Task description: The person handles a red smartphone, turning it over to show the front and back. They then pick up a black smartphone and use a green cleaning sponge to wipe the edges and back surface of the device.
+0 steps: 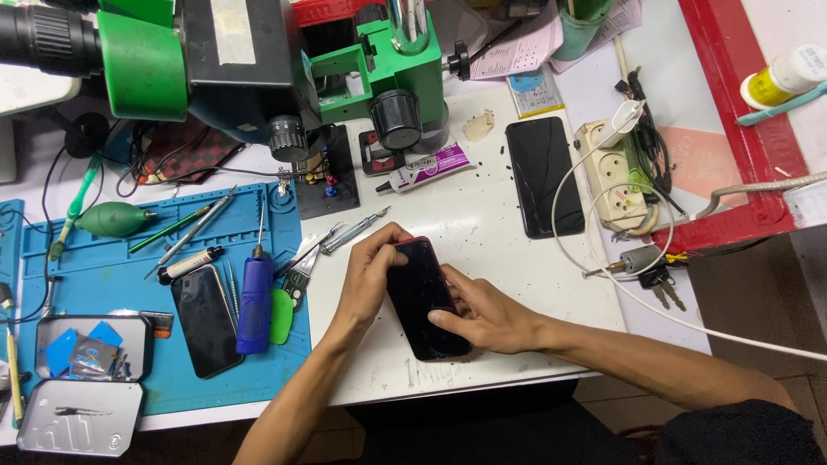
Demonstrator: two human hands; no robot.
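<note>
Lying at lower left, an open metal tin (82, 405) sits beside a blue mat (112, 258) carrying a dark phone (205, 320) and a blue tool (256, 301). At centre, the left hand (369, 280) and right hand (482, 319) both grasp a red-edged phone (422, 297) on the white counter (482, 224). Right of them lie a black screen panel (544, 176), a power strip (613, 176) and keys (650, 271).
</note>
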